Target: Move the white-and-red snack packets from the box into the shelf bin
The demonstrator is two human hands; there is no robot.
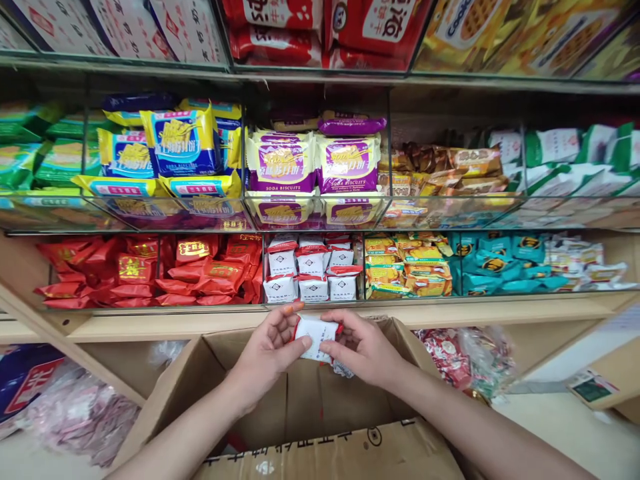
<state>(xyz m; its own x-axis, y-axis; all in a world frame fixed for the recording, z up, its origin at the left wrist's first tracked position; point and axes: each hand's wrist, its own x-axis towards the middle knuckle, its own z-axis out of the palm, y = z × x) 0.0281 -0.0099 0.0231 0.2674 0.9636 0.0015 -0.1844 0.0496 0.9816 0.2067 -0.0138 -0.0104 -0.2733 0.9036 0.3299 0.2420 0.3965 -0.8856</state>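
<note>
Between my two hands is a small white snack packet (316,339) with red ends and dark print. My left hand (273,347) pinches its left side, the thumb lying across the front. From the right, my right hand (363,347) grips the other side, with part of another silvery-white wrapper showing beneath its fingers. Both hands are above an open cardboard box (320,457). Just beyond them, similar white packets (313,270) with red edges stand in stacked rows in a lower shelf compartment.
Red packets (200,270) fill compartments to the left; yellow packets (407,267) and teal packets (505,263) lie to the right. Above are purple soda biscuits (283,163) behind a clear shelf lip. Bagged goods (470,360) sit under the shelf on the right.
</note>
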